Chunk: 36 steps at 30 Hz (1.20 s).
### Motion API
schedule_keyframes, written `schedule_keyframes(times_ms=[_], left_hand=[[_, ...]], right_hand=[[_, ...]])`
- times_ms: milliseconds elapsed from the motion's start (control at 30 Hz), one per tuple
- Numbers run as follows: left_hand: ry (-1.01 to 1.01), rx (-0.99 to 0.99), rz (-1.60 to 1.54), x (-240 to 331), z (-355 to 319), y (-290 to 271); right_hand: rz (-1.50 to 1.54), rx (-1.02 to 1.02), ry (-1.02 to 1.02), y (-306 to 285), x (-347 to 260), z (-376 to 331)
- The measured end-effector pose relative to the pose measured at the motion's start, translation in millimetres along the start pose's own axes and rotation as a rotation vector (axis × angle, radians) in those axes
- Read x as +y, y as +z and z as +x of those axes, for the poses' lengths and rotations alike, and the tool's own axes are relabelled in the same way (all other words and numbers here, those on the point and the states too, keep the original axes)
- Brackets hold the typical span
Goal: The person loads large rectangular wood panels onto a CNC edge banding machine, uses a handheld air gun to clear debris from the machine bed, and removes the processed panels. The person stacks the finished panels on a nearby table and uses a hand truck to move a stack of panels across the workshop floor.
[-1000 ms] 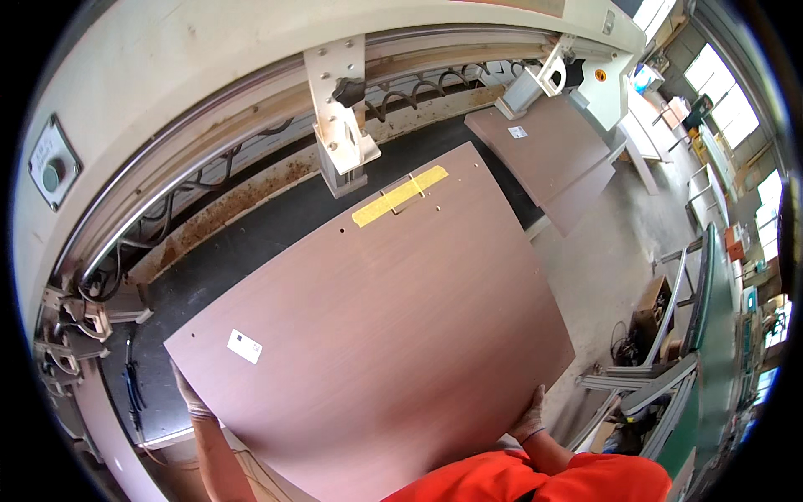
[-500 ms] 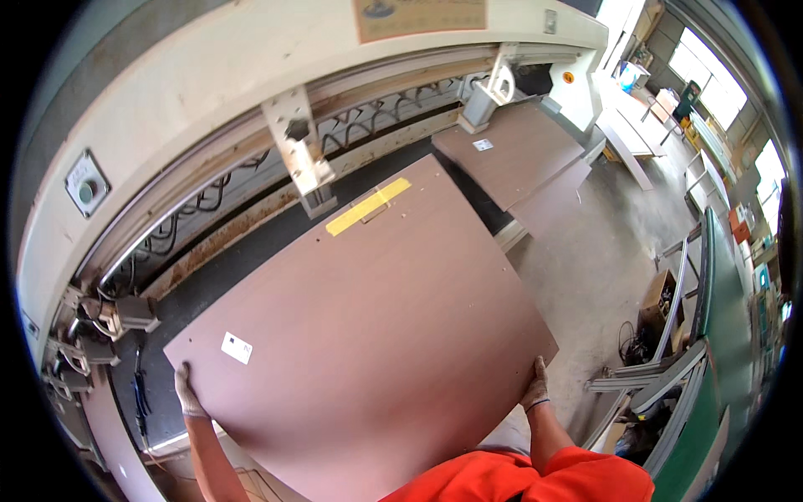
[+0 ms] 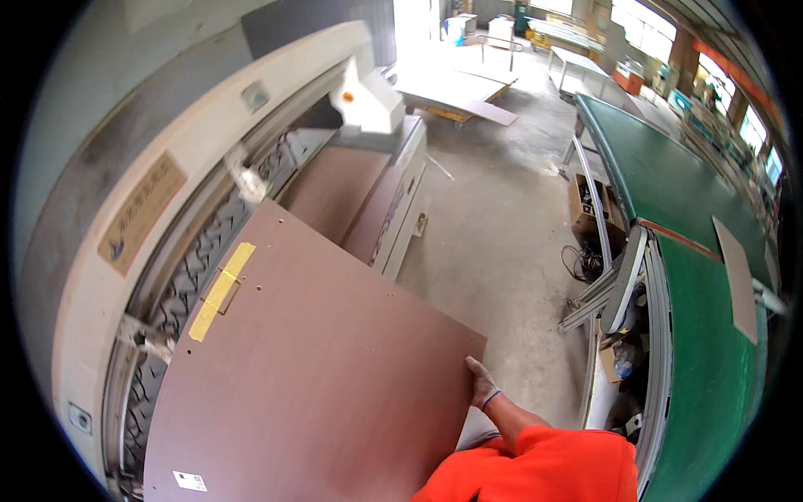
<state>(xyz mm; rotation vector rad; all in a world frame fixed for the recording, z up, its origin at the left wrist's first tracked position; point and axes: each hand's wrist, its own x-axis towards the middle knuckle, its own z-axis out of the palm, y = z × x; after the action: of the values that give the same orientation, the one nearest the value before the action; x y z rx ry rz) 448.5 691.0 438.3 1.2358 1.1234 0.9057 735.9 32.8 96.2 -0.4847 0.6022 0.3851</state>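
A large brown panel (image 3: 335, 376) fills the lower left, held out before my body. Yellow tape (image 3: 221, 293) crosses a small slot near its far left edge, and a white label (image 3: 190, 481) is stuck lower down. Several small holes dot its face. My right hand (image 3: 482, 383), in a pale glove, grips the panel's right edge near the corner, with the fingertips on the face. My left hand is outside the picture.
Along the left stands a long cream machine (image 3: 196, 125) with coiled hoses. Another brown panel (image 3: 330, 188) lies on its bed beyond mine. A green-topped conveyor (image 3: 661, 167) runs along the right, with a cardboard box (image 3: 585, 205) beside its frame. Pale boards (image 3: 456, 88) lie farther back.
My view has swung right toward the aisle and conveyor. The panel now lies farther left in the picture, its right corner still in my right hand. My left hand has gone out of view.
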Motion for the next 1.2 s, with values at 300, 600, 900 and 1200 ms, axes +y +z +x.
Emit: schedule_keyframes(times_ms=[300, 600, 900, 1200], left_hand=[[0.235, -0.441, -0.039, 68, -225, 314], [0.229, -0.836, -0.124, 71, -328, 616], [0.037, -1.259, -0.338, 29, -376, 1026], [0.165, -1.349, -0.203, 22, -576, 1355]], right_hand=[[0.176, -0.189, -0.314, -65, -236, 5], [0.277, -0.036, -0.523, -54, -506, 36], [0.238, -0.026, -0.752, -65, -762, 140], [0.387, 0.022, -0.820, -108, -1003, 301]])
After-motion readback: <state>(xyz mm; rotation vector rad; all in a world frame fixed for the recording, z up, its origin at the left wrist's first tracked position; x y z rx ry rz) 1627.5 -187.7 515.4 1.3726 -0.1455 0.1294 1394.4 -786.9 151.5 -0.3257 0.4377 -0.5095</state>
